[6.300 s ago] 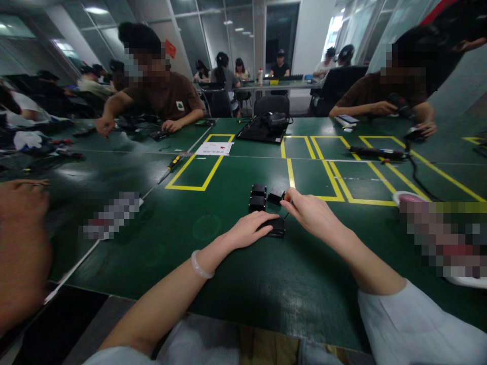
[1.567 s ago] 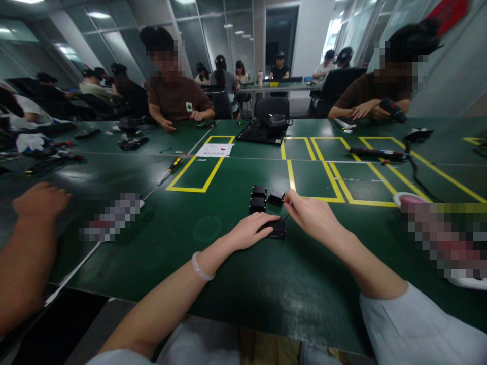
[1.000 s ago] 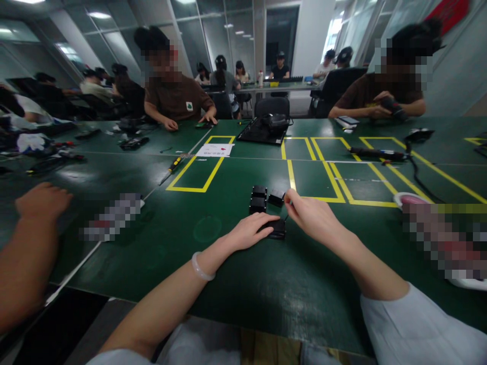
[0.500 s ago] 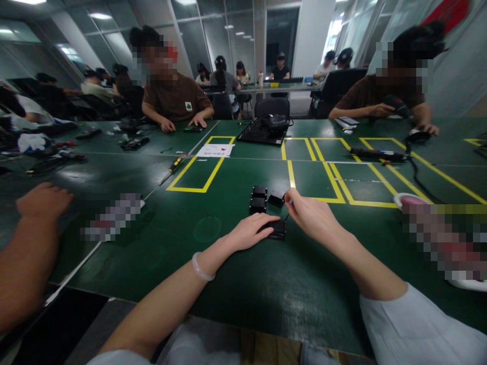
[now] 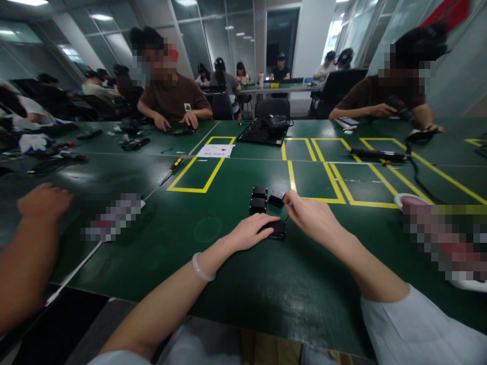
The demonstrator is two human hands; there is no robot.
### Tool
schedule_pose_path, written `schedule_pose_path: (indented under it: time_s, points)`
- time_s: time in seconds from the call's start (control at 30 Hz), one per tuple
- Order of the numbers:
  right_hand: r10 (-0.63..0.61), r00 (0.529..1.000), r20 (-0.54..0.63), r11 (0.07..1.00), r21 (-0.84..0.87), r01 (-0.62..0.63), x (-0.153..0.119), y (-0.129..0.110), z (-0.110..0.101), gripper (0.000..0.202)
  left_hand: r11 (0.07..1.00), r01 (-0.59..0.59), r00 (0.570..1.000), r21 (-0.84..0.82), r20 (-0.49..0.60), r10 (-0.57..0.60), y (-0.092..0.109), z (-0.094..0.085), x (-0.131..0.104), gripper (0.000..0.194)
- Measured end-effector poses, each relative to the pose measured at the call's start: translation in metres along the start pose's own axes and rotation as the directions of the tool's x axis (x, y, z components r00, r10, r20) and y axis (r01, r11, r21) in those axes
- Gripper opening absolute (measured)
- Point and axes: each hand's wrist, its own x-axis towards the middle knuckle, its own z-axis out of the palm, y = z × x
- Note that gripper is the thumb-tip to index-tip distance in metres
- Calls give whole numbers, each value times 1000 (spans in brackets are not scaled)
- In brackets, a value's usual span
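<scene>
My left hand (image 5: 254,230) lies over a small black box (image 5: 278,231) on the table, fingers along its far side and thumb on the near side, holding it down. Pinched in my right hand (image 5: 306,213) is a thin dark rod (image 5: 286,219), its lower end at the right end of that box. Its upper part is hidden by my fingers, so I cannot make out what kind of tool it is. Just beyond stand two more black boxes (image 5: 258,201) in a line, and a tilted black block (image 5: 276,198) sits close to my right fingertips.
Yellow tape (image 5: 186,190) marks rectangles on the green table (image 5: 228,289). A yellow-black screwdriver (image 5: 173,169) and a paper sheet (image 5: 216,150) lie ahead to the left. A white-rimmed tray (image 5: 399,200) is at right. Another person's arm (image 5: 36,243) rests at left; two people work opposite.
My hands and the boxes stay almost in place, with only a slight shift of my right fingers. The person opposite on the left has moved their hands and a small board leftward.
</scene>
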Motion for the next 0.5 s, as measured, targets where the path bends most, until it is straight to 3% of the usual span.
schedule_pose_path:
  time_s: [0.5]
  points:
    - [-31,999,-10,999,26,31,0,1,1,24,1000,-1,1000,-3,3,1,2,-2,0,39]
